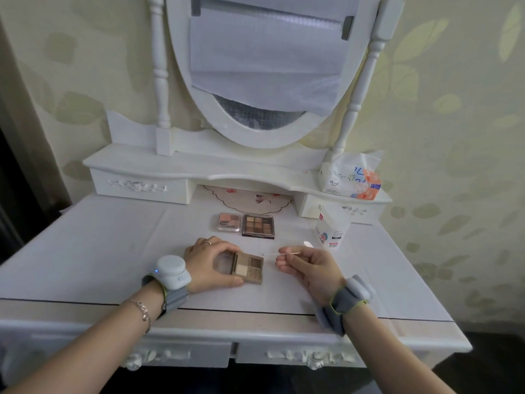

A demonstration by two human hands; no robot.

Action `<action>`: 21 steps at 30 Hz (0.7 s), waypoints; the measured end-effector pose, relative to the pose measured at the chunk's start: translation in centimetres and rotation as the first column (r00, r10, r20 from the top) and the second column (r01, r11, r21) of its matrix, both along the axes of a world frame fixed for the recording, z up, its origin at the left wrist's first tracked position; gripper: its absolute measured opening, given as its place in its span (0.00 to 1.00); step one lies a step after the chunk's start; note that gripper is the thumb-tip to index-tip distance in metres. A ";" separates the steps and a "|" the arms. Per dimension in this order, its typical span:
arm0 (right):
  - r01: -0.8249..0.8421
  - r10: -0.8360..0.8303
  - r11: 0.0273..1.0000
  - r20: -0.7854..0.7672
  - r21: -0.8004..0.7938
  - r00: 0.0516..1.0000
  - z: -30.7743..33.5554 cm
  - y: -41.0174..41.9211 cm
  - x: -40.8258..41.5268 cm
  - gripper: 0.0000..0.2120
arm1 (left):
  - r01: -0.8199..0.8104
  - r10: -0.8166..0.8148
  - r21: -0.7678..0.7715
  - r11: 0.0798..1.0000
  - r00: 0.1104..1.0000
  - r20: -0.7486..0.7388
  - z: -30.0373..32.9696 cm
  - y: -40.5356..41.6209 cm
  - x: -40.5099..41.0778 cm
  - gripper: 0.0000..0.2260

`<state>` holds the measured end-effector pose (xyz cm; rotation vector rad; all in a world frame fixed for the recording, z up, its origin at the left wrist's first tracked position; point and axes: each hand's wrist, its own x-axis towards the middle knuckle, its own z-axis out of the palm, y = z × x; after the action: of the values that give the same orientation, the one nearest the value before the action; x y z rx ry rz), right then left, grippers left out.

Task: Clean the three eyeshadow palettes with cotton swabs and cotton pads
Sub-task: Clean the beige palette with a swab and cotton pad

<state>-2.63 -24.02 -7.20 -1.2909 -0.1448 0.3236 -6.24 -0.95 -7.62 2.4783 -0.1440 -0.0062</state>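
Note:
A small brown eyeshadow palette [249, 268] lies open on the white dressing table [99, 251], its clear lid folded out to the left. My left hand [211, 263] grips it from the left side, thumb along the near edge. My right hand [308, 267] pinches a thin cotton swab [279, 253] whose tip points left, just right of the palette and above the table. Farther back lie a pink palette [228, 222] with a clear lid and a larger brown palette [258, 225] with several pans.
A white cotton swab box [331, 228] stands at the right. A pack of cotton pads or tissues [350, 177] sits on the raised shelf behind it. A small white item [308, 244] lies by the box. An oval mirror [255, 66] rises at the back.

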 end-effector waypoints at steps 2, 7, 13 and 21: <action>0.030 -0.030 1.000 0.023 -0.008 0.999 -0.1 0.1 0.0 0.08 | -0.007 0.007 -0.017 1.000 1.000 -0.001 -0.1 0.2 -0.1 0.32; 0.038 -0.026 0.995 0.117 -0.097 0.993 -0.2 0.4 -0.1 0.09 | -0.005 0.006 -0.039 0.999 1.000 0.017 -0.1 0.2 -0.1 0.29; 0.017 0.000 0.993 0.137 -0.118 0.991 -0.3 0.4 -0.3 0.09 | 0.016 -0.014 -0.052 0.999 0.999 0.034 -0.2 0.3 0.0 0.26; 0.004 0.013 0.993 0.135 -0.121 0.991 -0.2 0.5 -0.2 0.09 | 0.021 -0.015 -0.085 0.996 0.998 0.069 -0.4 0.4 0.0 0.28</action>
<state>-2.83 -23.49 -7.41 -1.4336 -0.2465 0.2511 -6.24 -0.60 -7.98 2.3928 -0.1915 0.0753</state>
